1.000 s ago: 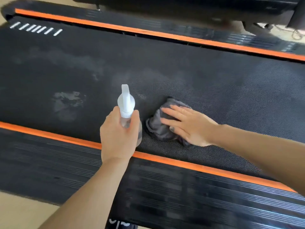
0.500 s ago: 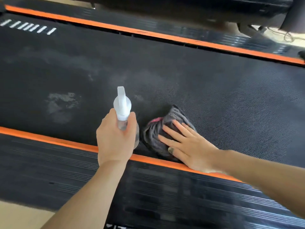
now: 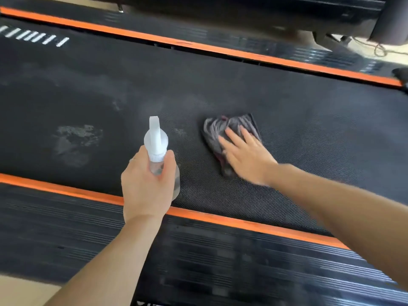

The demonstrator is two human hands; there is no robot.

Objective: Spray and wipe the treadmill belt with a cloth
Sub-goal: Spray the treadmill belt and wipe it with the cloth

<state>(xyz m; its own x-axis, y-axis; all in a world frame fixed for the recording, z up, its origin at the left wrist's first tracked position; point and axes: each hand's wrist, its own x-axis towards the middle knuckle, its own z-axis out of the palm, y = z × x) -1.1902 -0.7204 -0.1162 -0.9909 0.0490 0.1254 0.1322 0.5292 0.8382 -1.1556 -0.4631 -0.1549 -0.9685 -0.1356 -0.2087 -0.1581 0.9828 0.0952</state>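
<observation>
The black textured treadmill belt (image 3: pixel 287 120) fills the middle of the head view, with pale dusty patches (image 3: pixel 75 140) on its left half. My left hand (image 3: pixel 145 186) grips a clear spray bottle (image 3: pixel 155 146) with a white nozzle, held upright above the belt's near edge. My right hand (image 3: pixel 247 157) presses flat, fingers straight, on a crumpled grey cloth (image 3: pixel 220 129) lying on the belt right of the bottle. The hand looks motion-blurred.
Orange strips run along both belt edges, near (image 3: pixel 242 224) and far (image 3: pixel 198 46). A ribbed black side rail (image 3: pixel 220 261) lies nearest me. White stripe markings (image 3: pixel 33 37) sit at the belt's far left. Bare floor and a cable (image 3: pixel 379 49) show at top right.
My right hand slid the cloth toward the near orange strip, then back up and to the right across the belt. The left hand kept the bottle nearly still.
</observation>
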